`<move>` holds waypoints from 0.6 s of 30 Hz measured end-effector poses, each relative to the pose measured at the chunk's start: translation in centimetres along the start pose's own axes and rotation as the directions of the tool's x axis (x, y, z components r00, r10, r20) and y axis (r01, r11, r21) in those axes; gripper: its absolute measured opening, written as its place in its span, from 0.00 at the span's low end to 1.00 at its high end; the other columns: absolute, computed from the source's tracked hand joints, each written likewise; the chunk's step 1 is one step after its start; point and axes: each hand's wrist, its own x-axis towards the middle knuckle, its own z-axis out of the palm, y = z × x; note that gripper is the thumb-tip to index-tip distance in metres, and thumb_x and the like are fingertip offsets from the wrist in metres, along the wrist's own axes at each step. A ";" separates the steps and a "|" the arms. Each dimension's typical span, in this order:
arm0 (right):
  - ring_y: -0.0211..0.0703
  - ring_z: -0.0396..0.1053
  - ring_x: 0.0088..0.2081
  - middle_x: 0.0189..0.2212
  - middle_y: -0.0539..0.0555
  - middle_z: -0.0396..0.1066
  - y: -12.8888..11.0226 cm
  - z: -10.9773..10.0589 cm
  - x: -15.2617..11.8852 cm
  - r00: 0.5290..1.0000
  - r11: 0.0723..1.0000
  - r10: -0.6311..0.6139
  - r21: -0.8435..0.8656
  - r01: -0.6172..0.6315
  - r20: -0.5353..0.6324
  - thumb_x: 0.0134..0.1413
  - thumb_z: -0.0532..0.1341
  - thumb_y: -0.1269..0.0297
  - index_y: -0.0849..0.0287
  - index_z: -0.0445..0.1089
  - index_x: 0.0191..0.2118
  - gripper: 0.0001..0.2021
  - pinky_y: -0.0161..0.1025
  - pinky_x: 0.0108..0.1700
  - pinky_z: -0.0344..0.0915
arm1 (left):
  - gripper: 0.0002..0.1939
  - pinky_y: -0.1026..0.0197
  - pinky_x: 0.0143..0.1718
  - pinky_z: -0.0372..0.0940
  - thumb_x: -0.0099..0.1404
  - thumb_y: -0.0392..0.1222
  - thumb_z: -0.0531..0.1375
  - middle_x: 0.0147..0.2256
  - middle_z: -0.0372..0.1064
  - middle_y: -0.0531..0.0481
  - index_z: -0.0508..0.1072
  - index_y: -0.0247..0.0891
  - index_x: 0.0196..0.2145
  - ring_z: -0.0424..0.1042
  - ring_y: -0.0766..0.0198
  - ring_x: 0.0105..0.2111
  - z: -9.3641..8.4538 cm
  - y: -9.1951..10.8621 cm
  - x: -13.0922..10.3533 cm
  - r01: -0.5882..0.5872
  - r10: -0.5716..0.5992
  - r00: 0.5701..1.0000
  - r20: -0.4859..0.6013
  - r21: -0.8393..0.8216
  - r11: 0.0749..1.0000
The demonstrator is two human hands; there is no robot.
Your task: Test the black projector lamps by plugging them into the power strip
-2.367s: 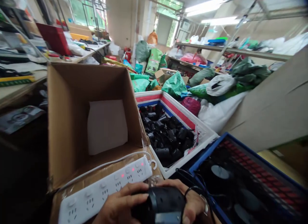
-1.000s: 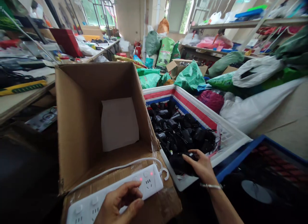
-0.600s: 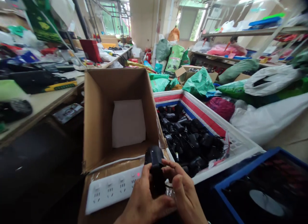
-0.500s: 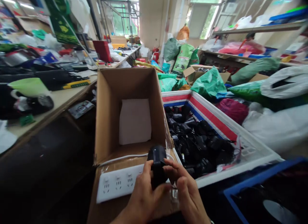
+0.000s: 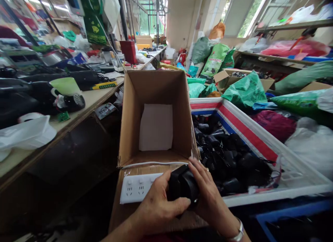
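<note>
A glossy black power adapter (image 5: 183,184) is between my two hands, just above the cardboard at the front. My left hand (image 5: 158,202) grips its left side, with the thumb across the near face. On the other side, my right hand (image 5: 208,195) presses its fingers along the adapter's right edge; a metal bracelet is on that wrist. Just left of the adapter lies a white power strip (image 5: 135,188), partly covered by my left hand. Behind it stands an open cardboard box (image 5: 127,120) with a pale sheet (image 5: 156,127) at its bottom.
To the right, a white crate (image 5: 246,129) with red and blue bands holds many black adapters and cords (image 5: 229,155). A cluttered bench (image 5: 85,106) runs along the left, bearing a yellow cutter (image 5: 104,85) and a white tray (image 5: 28,134). Green bags (image 5: 244,91) lie behind the crate.
The adapter has been turned from upright to tilted between my hands. My right hand's fingers have closed in along its side. The whole view has swung left.
</note>
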 end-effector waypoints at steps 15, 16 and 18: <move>0.56 0.66 0.54 0.57 0.60 0.60 -1.6 -1.3 -1.1 0.952 0.785 0.265 0.538 -0.306 0.155 0.31 0.71 0.44 0.49 0.48 0.62 0.51 0.48 0.53 0.68 | 0.28 0.58 0.41 0.66 0.50 0.43 0.68 0.42 0.72 0.43 0.70 0.35 0.50 0.71 0.55 0.42 -3.3 -1.0 -0.7 0.098 -0.003 0.962 0.273 -0.336 0.937; 0.56 0.67 0.54 0.57 0.60 0.61 -1.6 -1.4 -1.1 0.933 0.701 0.287 0.617 -0.358 0.216 0.30 0.70 0.40 0.48 0.48 0.62 0.52 0.47 0.53 0.69 | 0.29 0.60 0.39 0.66 0.50 0.43 0.69 0.40 0.73 0.43 0.70 0.35 0.50 0.72 0.57 0.39 -3.0 -1.5 -0.7 0.112 0.014 0.960 0.279 -0.430 0.896; 0.56 0.71 0.49 0.53 0.60 0.66 -1.4 -1.5 -1.1 0.903 0.545 0.318 0.724 -0.423 0.289 0.28 0.68 0.36 0.48 0.51 0.61 0.51 0.48 0.50 0.71 | 0.29 0.62 0.35 0.66 0.49 0.42 0.70 0.35 0.73 0.46 0.71 0.36 0.49 0.72 0.62 0.33 -2.3 -2.2 -0.7 0.137 0.030 0.961 0.275 -0.569 0.811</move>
